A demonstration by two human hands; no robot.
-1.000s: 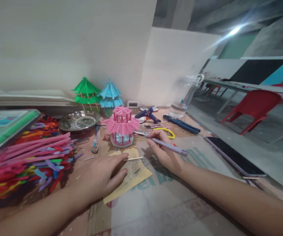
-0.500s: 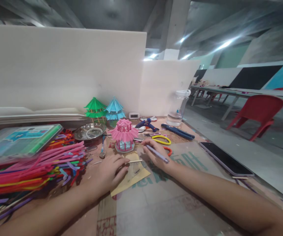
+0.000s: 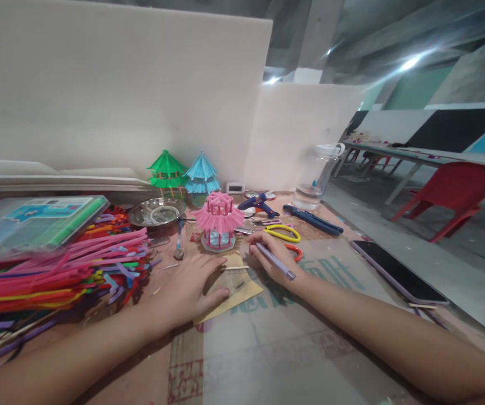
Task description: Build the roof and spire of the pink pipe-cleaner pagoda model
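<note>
My left hand lies on the edge of a yellow sheet of paper, fingers stretched and thumb spread apart. A thin wooden stick rests on the sheet just beyond its fingertips. My right hand is closed around a purple-grey pen, whose back end points toward my wrist; the fingers hide its tip. Behind the paper stands a small pink pavilion model with a fringed roof. Yellow-handled scissors and an orange handle lie beyond my right hand.
Bundles of coloured pipe cleaners and a plastic case fill the left. Farther back are a metal dish, green and blue models, a glue gun, blue cutter and water bottle. A phone lies right.
My left thumb has spread away from its fingers, which now lie flatter beside the stick. My right hand keeps the pen in much the same pose. The camera view has tilted down and turned left slightly.
</note>
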